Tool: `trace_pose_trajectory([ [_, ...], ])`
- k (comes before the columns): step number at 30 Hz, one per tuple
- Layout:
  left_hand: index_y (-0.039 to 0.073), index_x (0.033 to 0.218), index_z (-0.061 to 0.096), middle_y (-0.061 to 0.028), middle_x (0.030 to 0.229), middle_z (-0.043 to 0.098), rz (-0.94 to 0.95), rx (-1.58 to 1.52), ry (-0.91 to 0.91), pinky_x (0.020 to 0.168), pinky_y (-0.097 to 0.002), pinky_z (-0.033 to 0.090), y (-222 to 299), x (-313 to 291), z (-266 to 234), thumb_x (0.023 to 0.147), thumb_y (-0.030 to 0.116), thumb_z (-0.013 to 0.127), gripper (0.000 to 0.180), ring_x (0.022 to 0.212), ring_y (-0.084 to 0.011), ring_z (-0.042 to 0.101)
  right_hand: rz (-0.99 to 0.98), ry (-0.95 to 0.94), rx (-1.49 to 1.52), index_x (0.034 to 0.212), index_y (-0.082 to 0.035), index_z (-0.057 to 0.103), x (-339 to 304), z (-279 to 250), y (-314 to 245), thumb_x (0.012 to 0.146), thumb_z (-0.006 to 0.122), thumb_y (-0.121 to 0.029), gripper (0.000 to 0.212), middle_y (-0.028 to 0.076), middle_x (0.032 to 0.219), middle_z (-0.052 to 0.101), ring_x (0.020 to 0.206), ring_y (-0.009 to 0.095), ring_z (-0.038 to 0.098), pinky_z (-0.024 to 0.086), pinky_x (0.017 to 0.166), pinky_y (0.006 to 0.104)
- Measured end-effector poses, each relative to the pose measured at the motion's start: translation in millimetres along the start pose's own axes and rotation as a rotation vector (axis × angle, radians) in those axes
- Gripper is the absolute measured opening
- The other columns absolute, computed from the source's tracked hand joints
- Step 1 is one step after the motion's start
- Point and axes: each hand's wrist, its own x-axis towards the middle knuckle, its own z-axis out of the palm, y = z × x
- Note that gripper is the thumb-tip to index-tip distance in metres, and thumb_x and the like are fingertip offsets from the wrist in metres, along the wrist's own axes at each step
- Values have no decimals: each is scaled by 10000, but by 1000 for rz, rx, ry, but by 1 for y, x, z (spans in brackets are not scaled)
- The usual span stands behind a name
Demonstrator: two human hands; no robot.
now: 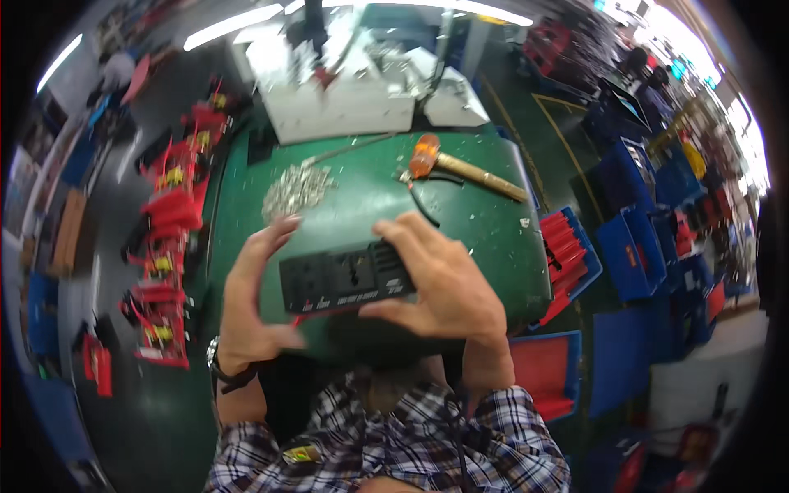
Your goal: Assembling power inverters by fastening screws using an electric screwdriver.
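A black rectangular plastic housing with slots at one end is held above the near part of the green work table. My right hand grips its right end between thumb and fingers. Beside the left end is my left hand, fingers and thumb spread apart, with a gap between it and the housing. A small bit of red shows under the housing's lower left edge. Beyond the left hand lies a heap of small silvery metal pieces.
A mallet with an orange head lies at the far right of the table, near dark-handled pliers. White trays stand behind. Red assemblies line the left side. Blue crates with red parts flank the right.
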Motion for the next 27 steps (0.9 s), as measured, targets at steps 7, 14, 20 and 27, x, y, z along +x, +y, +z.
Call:
trace_pose_trajectory([
  [7,10,1326,623,-163,1171,666,13,344,-13,871,-372,571,20,-10,1,710,286,934,744,1031,-309,702,25,31,77,1285,-11,622,0,22,-6,606,960,-345,829,168,1146,597,961,363,662,542,809,424],
  [14,-31,1287,640,-199,1196,679,82,387,5,911,-387,558,22,-20,7,747,352,910,715,1069,-329,701,1,100,70,1315,-42,637,-14,23,-11,576,971,-371,875,183,1230,581,1002,376,665,558,857,422],
  [20,-80,1267,630,-247,1193,674,213,494,45,925,-427,570,28,-28,23,855,508,797,737,1064,-376,698,-40,158,63,1332,-63,638,-32,21,-12,580,974,-399,889,227,1258,558,1012,394,670,577,826,427],
  [27,-119,1218,607,-250,1061,656,142,422,271,880,-523,612,21,-74,25,894,722,629,901,960,-375,720,-119,192,567,1476,-8,478,-63,29,22,595,972,-457,1105,269,1328,598,1121,421,681,554,943,431],
])
